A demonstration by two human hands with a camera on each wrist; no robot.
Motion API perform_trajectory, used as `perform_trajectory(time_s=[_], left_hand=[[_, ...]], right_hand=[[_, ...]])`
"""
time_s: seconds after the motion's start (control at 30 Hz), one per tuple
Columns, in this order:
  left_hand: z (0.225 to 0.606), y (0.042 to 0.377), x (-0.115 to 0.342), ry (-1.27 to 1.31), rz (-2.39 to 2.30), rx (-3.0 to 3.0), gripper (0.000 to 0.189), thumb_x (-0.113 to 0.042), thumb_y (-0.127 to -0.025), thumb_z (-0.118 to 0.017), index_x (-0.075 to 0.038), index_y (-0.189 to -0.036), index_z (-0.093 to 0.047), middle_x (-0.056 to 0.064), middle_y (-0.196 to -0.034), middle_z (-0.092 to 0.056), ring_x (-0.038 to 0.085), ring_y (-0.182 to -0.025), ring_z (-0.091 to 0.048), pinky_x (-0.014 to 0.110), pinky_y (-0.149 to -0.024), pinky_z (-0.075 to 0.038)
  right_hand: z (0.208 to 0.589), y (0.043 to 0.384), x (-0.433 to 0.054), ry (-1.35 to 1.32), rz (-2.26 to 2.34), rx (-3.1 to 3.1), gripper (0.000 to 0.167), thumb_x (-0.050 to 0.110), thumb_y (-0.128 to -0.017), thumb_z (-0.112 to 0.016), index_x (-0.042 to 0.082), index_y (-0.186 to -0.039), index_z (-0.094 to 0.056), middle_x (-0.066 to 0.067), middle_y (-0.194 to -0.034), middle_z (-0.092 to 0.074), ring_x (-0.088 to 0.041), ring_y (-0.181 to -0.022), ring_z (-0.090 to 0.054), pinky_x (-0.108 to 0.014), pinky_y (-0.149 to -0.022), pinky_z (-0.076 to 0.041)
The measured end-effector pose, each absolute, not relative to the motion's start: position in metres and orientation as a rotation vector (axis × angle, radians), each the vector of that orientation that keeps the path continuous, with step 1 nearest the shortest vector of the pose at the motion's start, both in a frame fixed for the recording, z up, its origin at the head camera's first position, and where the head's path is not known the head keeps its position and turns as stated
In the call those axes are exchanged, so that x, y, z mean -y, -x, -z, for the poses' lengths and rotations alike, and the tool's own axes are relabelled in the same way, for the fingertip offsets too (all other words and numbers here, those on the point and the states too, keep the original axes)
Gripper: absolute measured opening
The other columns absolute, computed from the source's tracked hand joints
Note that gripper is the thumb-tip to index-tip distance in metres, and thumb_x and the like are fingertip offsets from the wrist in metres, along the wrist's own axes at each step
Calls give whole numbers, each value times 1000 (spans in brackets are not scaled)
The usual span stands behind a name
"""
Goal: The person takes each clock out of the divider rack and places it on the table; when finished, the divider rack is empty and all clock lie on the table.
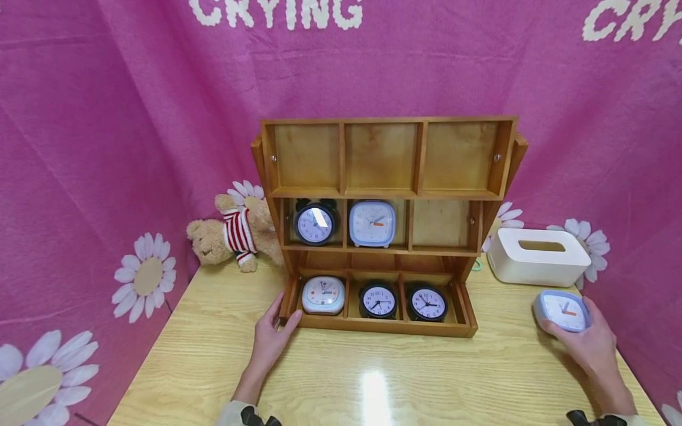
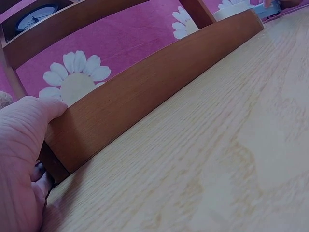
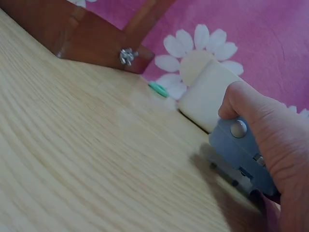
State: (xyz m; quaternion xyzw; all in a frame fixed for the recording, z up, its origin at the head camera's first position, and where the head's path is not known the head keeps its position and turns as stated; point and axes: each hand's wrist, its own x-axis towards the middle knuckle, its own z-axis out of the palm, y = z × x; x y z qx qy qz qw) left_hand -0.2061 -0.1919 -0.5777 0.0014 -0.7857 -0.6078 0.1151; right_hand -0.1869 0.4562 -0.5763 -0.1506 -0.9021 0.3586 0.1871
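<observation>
My left hand (image 1: 270,337) grips the front left corner of a three-tier wooden display shelf (image 1: 386,326), thumb on the front board and fingers round the side. On the right, my right hand (image 1: 592,346) holds a blue square alarm clock (image 1: 566,310) by its edges, its white face turned up. The right wrist view shows the clock's back (image 3: 241,145) with a silver knob, close over the table. In the shelf's bottom row sit a light blue clock (image 1: 323,294) and two black round clocks (image 1: 378,300) (image 1: 427,303). The middle row holds a black twin-bell clock (image 1: 315,224) and a blue-rimmed square clock (image 1: 372,223).
A white tissue box (image 1: 538,269) stands behind my right hand. Near the shelf's right foot lies a small green ring (image 3: 158,89). A teddy bear (image 1: 213,241) in a striped top lies left of the shelf. A pink flowered cloth (image 1: 133,106) hangs round the wooden table (image 1: 330,378).
</observation>
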Motion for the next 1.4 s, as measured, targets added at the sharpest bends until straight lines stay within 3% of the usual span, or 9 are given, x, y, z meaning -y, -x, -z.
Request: perform_trajectory(time_s=[0.23, 0.63, 1.17, 1.4], left_hand=[[579, 206, 192, 12, 1771, 2302, 68, -19, -97, -76, -4, -156, -47, 21, -160, -42, 39, -149, -37, 62, -117, -34], [578, 205, 192, -4, 1781, 2305, 70, -21, -96, -77, -6, -157, -47, 20, -161, -42, 36, -149, -37, 59, -118, -35], [577, 208, 194, -12, 1771, 2330, 70, -24, -97, -77, -8, -158, -46, 21, -161, -42, 38, -150, -38, 60, -118, -35], [577, 207, 194, -13, 1771, 2326, 70, -24, -97, -77, -8, -158, -46, 22, -160, -42, 38, -149, -38, 60, -117, -36]], right_hand=[[577, 189, -470, 429, -965, 2602, 103, 29, -84, -79, -5, -162, -22, -44, -152, -36, -62, -134, -37, -70, -111, -30], [576, 187, -476, 389, -948, 2649, 105, 34, -88, -77, -5, -164, -15, -47, -154, -28, -66, -136, -31, -74, -111, -28], [570, 175, -469, 392, -838, 2569, 96, 33, -85, -80, -15, -153, -33, -49, -138, -44, -65, -127, -41, -75, -105, -33], [568, 172, -462, 410, -866, 2518, 103, 33, -82, -85, -12, -156, -30, -46, -146, -41, -63, -133, -39, -73, -111, -30]])
